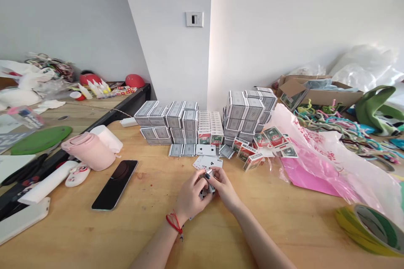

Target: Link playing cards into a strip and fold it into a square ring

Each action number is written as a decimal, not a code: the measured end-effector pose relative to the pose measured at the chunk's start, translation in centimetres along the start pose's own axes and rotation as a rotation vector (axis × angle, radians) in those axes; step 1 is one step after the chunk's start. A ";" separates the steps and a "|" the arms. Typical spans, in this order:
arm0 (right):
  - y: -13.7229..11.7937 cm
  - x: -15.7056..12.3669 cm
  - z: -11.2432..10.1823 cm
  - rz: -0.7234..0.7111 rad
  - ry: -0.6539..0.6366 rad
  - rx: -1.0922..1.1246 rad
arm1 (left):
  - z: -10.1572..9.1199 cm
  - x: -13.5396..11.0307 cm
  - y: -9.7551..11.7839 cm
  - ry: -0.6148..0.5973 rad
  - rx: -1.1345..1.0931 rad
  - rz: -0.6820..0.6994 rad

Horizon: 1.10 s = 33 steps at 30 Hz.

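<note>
Left hand (pixel 192 196): one, fingers bent and closed on a small bundle of playing cards (pixel 211 186), red cord bracelet (pixel 173 222) at the wrist. Right hand (pixel 226 190): one, thumb and fingers pinched on the same bundle, which sits between both hands above the front middle of the counter (pixel 94 243), largely covered by the fingers; whether its lower cards touch the surface cannot be told. Surroundings, left to right: green pad (pixel 42 140), flat, on the side desk (pixel 67 114); white mouse (pixel 77 175), just beside a pink cup (pixel 90 151); phone (pixel 115 185), dark screen up, lying aslant, well apart from the left hand. Grey-patterned card packs, left stack (pixel 151 119), beside a second stack (pixel 183 122) of like pattern. Block of boxes (pixel 210 124), between that stack and the right-hand group, narrow ends up, red and green fronts. Loose cards (pixel 205 150), face up, spades showing, in front of the block; further cards (pixel 211 162), overlapping, just beyond the fingertips. Right stack (pixel 244 113) of grey packs, piled several high. Small boxes (pixel 249 154), red and green, scattered before it, some tilted. Pink and clear plastic (pixel 312 176), crumpled, to their right. Tape roll (pixel 353 229), yellow outside, near right edge, well apart from the right hand.
</note>
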State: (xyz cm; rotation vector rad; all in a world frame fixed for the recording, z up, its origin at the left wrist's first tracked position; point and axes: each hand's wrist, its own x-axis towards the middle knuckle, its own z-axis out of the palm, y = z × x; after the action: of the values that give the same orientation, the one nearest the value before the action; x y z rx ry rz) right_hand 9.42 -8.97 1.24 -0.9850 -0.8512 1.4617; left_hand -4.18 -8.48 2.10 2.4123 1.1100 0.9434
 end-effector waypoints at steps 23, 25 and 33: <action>0.4 0.1 -0.9 0.083 -0.060 0.101 | -0.1 -0.2 -0.2 0.011 -0.096 0.058; 0.4 0.1 -0.9 0.105 -0.054 0.111 | 0.0 -0.3 -0.2 0.014 -0.115 0.065; -0.4 -0.1 -0.7 0.227 -0.083 0.236 | 0.1 -0.4 0.4 0.063 -0.160 0.066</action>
State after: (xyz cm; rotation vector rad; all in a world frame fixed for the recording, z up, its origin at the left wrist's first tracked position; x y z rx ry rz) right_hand 10.18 -9.05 1.34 -0.8675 -0.6220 1.7631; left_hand -4.07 -8.99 2.03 2.3167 0.9420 1.0922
